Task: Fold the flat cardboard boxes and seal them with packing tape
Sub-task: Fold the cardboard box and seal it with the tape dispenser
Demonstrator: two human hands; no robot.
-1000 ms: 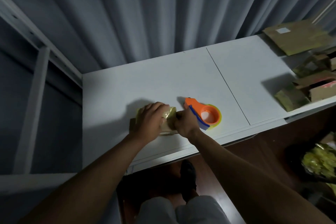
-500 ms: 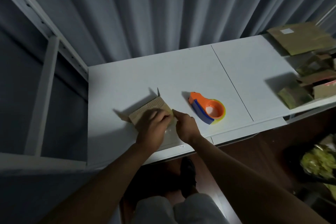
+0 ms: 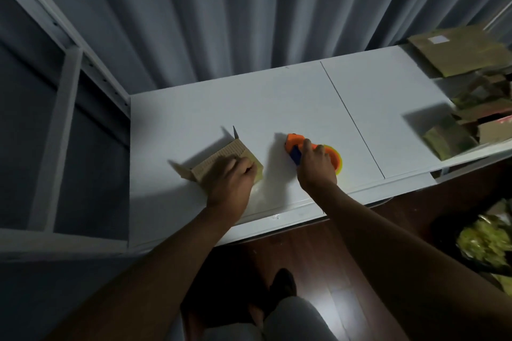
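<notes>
A small brown cardboard box (image 3: 221, 156) stands on the white table (image 3: 277, 102) left of centre, its far flaps sticking up. My left hand (image 3: 234, 177) rests on the box's near top with curled fingers holding it down. To the right lies an orange tape dispenser (image 3: 296, 144) with a blue part and a yellow-rimmed tape roll. My right hand (image 3: 315, 166) lies over the dispenser, fingers wrapped around its body.
Flat cardboard (image 3: 460, 51) and a pile of boxes (image 3: 476, 127) crowd the table's right end. A white metal shelf frame (image 3: 63, 91) stands at the left. Grey curtains hang behind. A dark bin with yellowish scraps (image 3: 487, 241) sits on the floor at right.
My right hand left the box and moved right onto the tape dispenser. The box was turned over so its flaps stand up, and my left hand stayed on it.
</notes>
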